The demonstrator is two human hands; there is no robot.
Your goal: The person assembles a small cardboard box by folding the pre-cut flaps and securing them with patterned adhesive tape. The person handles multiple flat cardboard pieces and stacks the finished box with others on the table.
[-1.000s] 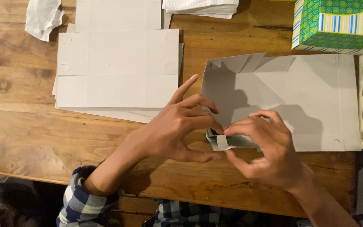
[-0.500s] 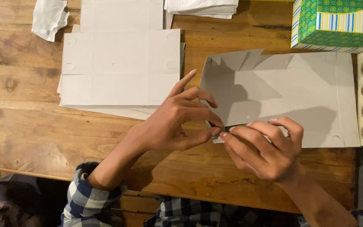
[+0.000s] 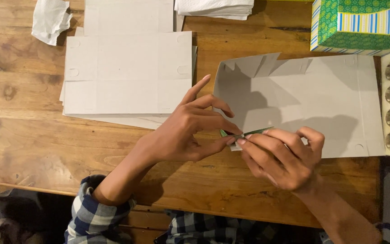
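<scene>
Since a second ago our right hand (image 3: 285,158) has rolled over the green-edged flap (image 3: 249,133), both it and our left hand (image 3: 190,129) now pinched on it, creasing the grey carton blank (image 3: 303,99) on the worktop (image 3: 32,135).
</scene>
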